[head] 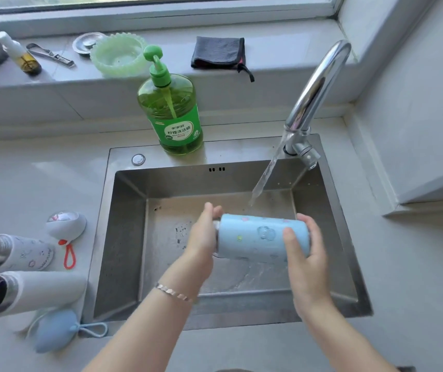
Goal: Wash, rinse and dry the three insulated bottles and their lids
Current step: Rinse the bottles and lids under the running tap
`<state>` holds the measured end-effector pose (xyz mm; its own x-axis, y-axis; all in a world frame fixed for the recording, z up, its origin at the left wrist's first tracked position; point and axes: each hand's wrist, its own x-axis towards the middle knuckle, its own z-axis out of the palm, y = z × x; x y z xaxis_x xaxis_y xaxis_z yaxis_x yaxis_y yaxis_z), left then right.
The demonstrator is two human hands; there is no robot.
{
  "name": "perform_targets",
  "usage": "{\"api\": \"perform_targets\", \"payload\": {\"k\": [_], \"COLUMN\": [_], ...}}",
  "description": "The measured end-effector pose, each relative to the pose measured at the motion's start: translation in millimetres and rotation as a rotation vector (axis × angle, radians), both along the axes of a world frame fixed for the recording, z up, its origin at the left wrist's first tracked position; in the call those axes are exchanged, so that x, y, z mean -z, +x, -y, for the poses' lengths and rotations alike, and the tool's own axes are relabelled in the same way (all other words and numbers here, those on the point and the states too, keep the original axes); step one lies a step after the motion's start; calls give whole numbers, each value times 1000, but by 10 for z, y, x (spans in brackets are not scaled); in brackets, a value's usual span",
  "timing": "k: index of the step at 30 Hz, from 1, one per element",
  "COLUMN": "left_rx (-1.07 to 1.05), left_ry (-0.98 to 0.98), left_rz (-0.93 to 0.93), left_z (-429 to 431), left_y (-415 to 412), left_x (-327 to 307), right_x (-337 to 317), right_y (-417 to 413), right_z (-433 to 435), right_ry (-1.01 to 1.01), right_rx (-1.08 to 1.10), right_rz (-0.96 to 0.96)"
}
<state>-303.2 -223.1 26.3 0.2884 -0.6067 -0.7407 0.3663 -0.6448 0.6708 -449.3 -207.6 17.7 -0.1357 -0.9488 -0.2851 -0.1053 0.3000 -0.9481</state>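
Blue bottle (255, 234) lies sideways over the sink (123, 237), both hands clamped on it. Left hand (204, 232) caps the mouth end, fingers curled over the neck. Right hand (303, 248) wraps the base end, thumb on the near side. Faucet (314, 87) is running; the stream (263, 181) comes down just behind the bottle. Green soap bottle (172, 114) stands on the sink's back ledge. Surface (53, 183) left of the sink: two white bottles (24, 253) (26, 291) on their sides, uncapped, a white lid (65, 224) and a blue lid (55, 331) near them. Dark cloth (219, 52) on the windowsill (282, 49).
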Motion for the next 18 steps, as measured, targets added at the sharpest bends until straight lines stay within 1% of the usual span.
{"api": "perform_targets", "payload": {"k": [2, 4, 6, 8, 10, 12, 15, 16, 17, 18], "left_rx": [-4, 96, 216, 325, 351, 348, 363, 356, 350, 344], "left_ry": [-34, -42, 37, 108, 154, 169, 152, 146, 133, 118], "left_rz": [17, 6, -7, -20, -6, 46, 146, 170, 187, 193], "left_z": [-1, -72, -163, -240, -295, -342, -400, -404, -403, -402], "left_y": [117, 88, 7, -31, -20, 19, 122, 157, 171, 179], "left_x": [35, 108, 169, 240, 286, 317, 324, 314, 296, 288], "right_x": [-20, -109, -197, -244, -280, -321, -390, -395, -396, -392], "right_y": [91, -13, -193, -314, -381, -460, -605, -657, -703, -736], "right_z": [-27, 81, 209, 256, 252, 240, 240, 238, 234, 233], "right_ry": [-7, -34, -60, -84, -128, -191, -278, -286, -264, -217], "right_rx": [-39, -51, -122, -235, -345, -405, -409, -393, -368, -331], "right_rz": [26, 20, -59, -162, -324, -473, -701, -751, -770, -751]}}
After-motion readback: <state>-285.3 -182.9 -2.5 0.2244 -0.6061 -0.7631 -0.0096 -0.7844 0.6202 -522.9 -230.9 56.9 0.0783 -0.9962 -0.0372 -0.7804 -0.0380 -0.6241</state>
